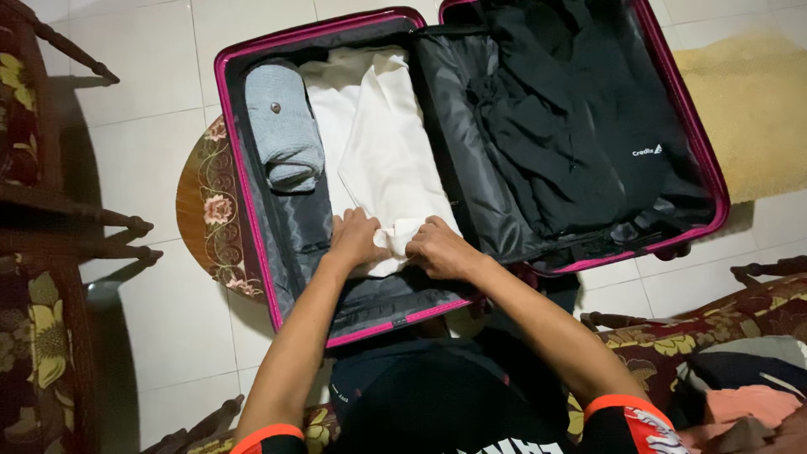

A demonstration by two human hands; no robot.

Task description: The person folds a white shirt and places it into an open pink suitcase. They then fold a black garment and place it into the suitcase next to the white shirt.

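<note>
Landmark: open suitcase (252, 168) with a pink rim, lying flat on a small round floral table (206, 219).
White cloth: a folded white cloth (382, 143) lies in the suitcase's left half, running from its far wall to near its front edge.
Left hand: left hand (353, 240) rests on the near corner of the white cloth, fingers curled down; grip pressed onto the fabric.
Right hand: right hand (439, 248) sits just beside the left, at the same corner; grip pinching a bunched fold of the white cloth between the two hands.
Cloth relative to grip: most of the cloth stretches away beyond both hands, toward the suitcase's far wall.
Grey roll: a rolled grey garment (284, 126) lies left of the white cloth, touching it.
Right half: black clothing (563, 109) fills the suitcase's right half.
</note>
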